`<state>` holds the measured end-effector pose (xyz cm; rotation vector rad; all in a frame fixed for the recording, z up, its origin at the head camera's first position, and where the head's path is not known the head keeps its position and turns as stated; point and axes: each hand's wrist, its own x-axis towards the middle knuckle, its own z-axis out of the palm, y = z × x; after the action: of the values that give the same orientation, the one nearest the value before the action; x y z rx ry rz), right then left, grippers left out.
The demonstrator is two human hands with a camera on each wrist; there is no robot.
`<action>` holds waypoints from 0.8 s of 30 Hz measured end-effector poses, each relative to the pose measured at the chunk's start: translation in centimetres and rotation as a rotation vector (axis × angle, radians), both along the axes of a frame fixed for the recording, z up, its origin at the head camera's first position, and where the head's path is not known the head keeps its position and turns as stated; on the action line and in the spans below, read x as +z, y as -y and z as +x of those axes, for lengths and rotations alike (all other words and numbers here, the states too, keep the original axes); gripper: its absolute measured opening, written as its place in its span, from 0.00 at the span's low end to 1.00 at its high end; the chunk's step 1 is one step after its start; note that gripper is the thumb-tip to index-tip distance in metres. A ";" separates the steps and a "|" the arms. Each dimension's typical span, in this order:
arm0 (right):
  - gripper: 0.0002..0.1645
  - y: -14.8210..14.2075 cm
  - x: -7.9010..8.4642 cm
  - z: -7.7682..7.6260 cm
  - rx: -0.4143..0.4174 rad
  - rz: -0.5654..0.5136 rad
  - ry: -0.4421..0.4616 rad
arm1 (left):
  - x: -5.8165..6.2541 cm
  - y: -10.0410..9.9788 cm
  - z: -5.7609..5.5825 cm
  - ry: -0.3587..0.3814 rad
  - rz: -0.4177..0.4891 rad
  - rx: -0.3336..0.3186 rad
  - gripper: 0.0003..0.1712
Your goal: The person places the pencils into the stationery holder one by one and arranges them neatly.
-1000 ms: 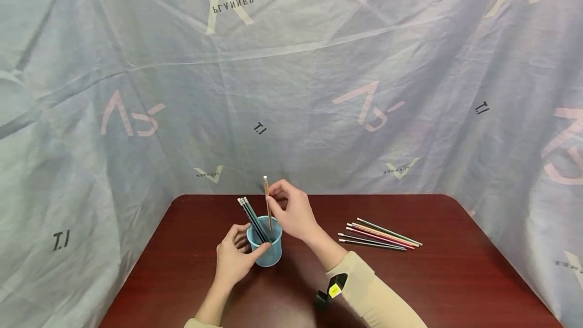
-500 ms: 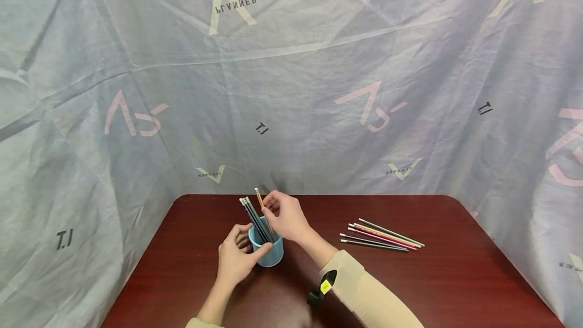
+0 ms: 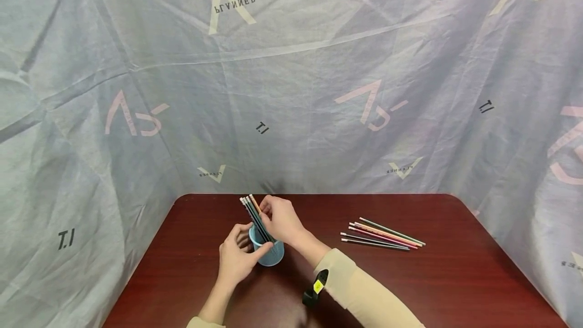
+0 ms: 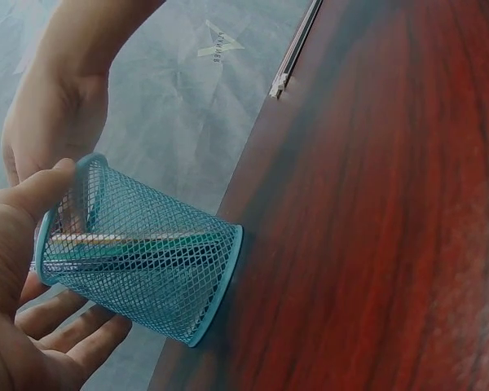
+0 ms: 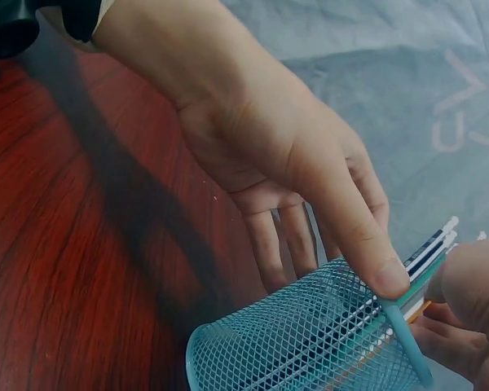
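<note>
A light blue mesh pencil cup [image 3: 272,256] stands on the table, and my left hand [image 3: 234,257] grips it by the rim, thumb in front and fingers round the far left side. Several dark pencils [image 3: 250,211] lean left inside it, white eraser ends up. Beside them a yellow-orange pencil [image 3: 253,201] leans the same way, its lower part inside the cup. My right hand [image 3: 281,220] pinches this pencil above the rim; its fingertips are partly hidden. Through the mesh [image 4: 163,252] in the left wrist view, the pencils' lower ends show within the cup.
Several loose pencils [image 3: 382,235], dark, red, yellowish and green, lie fanned out on the dark red table [image 3: 455,277] to the right. Grey printed cloth [image 3: 300,90] hangs behind and at both sides. A black device [image 3: 316,288] is strapped to the right wrist.
My right hand has moved down and left, lowering the yellow-orange pencil into the cup and tilting it against the dark ones. The left hand has kept its grip on the cup.
</note>
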<state>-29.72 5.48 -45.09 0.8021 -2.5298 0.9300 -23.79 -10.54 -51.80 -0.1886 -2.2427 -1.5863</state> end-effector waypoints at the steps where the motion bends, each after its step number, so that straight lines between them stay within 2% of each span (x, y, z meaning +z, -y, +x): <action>1: 0.03 0.0 0.0 0.0 -0.005 0.016 -0.005 | 0.0 0.0 0.0 -0.004 0.000 -0.002 0.37; 9: 0.04 0.4 -0.2 -0.1 -0.054 0.054 -0.057 | -0.2 0.0 -0.1 -0.022 0.000 -0.007 0.36; 15: 0.04 0.7 -0.4 -0.3 -0.076 0.057 -0.038 | -0.2 0.1 0.0 -0.035 -0.016 -0.003 0.35; 24: 0.03 0.2 -0.2 -0.1 -0.047 0.036 -0.012 | 0.1 0.2 0.1 0.004 -0.012 0.002 0.36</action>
<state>-29.84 5.31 -45.24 0.7529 -2.5505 0.8650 -23.66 -10.70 -51.72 -0.1863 -2.2553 -1.5738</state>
